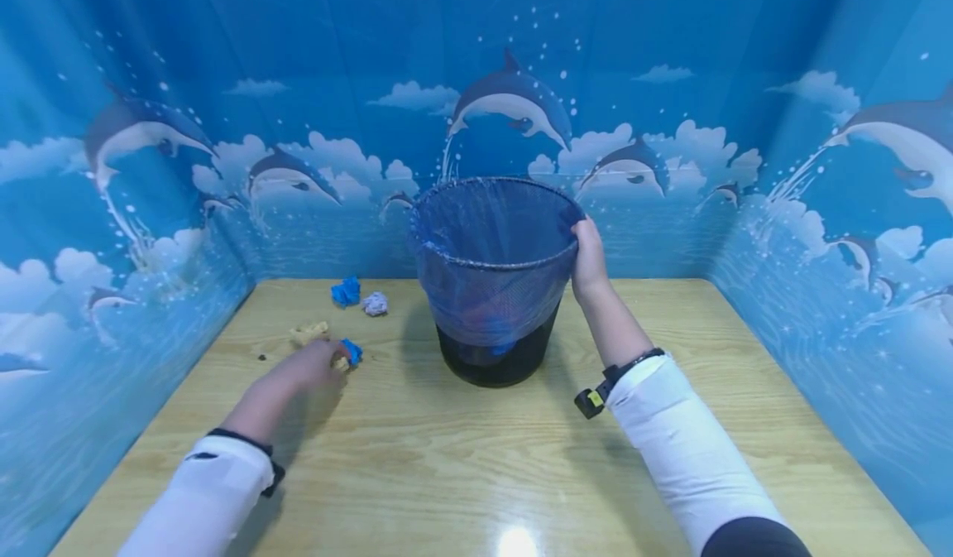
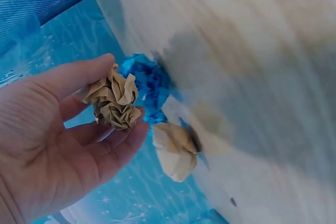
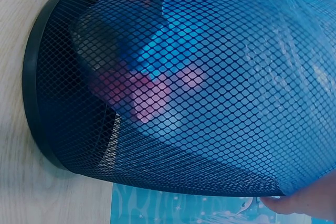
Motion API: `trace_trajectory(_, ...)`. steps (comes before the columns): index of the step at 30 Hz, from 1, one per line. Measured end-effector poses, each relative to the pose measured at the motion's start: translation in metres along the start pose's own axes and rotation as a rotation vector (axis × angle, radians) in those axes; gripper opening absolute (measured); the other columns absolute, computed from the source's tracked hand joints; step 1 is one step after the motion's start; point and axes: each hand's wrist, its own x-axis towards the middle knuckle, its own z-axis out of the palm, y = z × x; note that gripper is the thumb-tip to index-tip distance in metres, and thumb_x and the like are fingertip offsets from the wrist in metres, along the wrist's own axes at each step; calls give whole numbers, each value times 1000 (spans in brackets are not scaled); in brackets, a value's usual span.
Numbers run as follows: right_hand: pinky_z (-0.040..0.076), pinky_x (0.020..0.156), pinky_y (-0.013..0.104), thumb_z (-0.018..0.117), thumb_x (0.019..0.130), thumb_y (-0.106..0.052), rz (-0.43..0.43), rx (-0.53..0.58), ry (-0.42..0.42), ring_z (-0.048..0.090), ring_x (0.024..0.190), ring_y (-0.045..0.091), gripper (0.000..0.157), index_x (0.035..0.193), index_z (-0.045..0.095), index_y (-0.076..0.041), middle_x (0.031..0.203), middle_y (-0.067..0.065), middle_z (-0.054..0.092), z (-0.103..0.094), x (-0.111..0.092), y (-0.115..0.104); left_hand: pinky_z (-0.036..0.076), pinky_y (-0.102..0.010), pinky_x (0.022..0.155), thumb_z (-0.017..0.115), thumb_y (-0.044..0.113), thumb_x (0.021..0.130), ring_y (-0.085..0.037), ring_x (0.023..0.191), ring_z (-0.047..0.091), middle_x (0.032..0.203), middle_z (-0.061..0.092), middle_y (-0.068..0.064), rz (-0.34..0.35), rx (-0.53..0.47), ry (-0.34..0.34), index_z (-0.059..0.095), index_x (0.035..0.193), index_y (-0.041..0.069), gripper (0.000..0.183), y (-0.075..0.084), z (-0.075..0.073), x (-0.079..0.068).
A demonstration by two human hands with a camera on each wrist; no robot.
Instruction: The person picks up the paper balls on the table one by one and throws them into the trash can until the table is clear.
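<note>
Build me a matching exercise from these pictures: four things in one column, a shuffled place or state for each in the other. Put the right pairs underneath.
Column one
1. Left hand
2. Right hand
3. Mesh bin
4. Pale crumpled ball

Column two
A. Lined with a translucent blue bag
B. On the table, between a blue crumpled piece and the bin
C. Holds a crumpled brown ball in its fingers
D. Grips the bin's rim

Right pairs: 1-C, 2-D, 3-A, 4-B
</note>
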Motion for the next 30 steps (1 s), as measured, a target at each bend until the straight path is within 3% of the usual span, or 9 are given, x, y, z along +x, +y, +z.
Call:
trace_trajectory(4, 16, 119, 39, 28, 90, -20, 2, 4, -1, 12, 149, 22, 68, 155, 12, -5, 162, 7, 11, 0, 1, 0, 50, -50, 85, 68, 6, 84, -43, 100, 59, 106, 63, -26, 46, 29, 51, 61, 113, -9, 33, 1, -7, 5)
trace_trajectory(9, 15, 119, 39, 28, 91, -21, 11, 0, 1, 10, 149, 22, 68, 155, 11, -6, 163, 6, 10, 0, 0, -1, 48, -52, 88, 60, 11, 92, -44, 107, 55, 116, 57, -30, -42, 15, 41, 54, 126, -9, 40, 8, -19, 11)
trace_trajectory(13, 15, 119, 39, 27, 91, -21, 15, -7, 2, 10, 149, 22, 68, 155, 10, -6, 163, 6, 9, 1, 0, -2, 48, -52, 89, 57, 15, 95, -44, 109, 55, 119, 55, -32, -21, -1, 73, 51, 129, -10, 42, 14, -30, 14)
trace_trajectory(17, 16, 119, 38, 28, 91, -20, 20, -8, 7, 10, 149, 22, 68, 155, 11, -6, 163, 6, 9, 1, 0, -2, 48, -52, 87, 56, 17, 96, -42, 108, 55, 123, 54, -31, 2, -23, 125, 50, 132, -8, 44, 22, -43, 16)
trace_trajectory(25, 16, 119, 39, 28, 90, -20, 6, 5, 11, 13, 149, 23, 68, 155, 13, -6, 162, 7, 13, 1, -2, -2, 43, -57, 94, 51, 23, 100, -44, 121, 46, 137, 42, -28, -76, -102, 228, 43, 142, 2, 47, 47, -71, 23)
trace_trajectory(30, 15, 119, 39, 27, 90, -20, -10, -2, 9, 13, 149, 23, 67, 155, 14, -6, 162, 7, 14, 1, -2, -1, 40, -58, 98, 50, 22, 100, -45, 127, 41, 143, 38, -28, -68, -125, 318, 42, 143, 4, 48, 64, -89, 24)
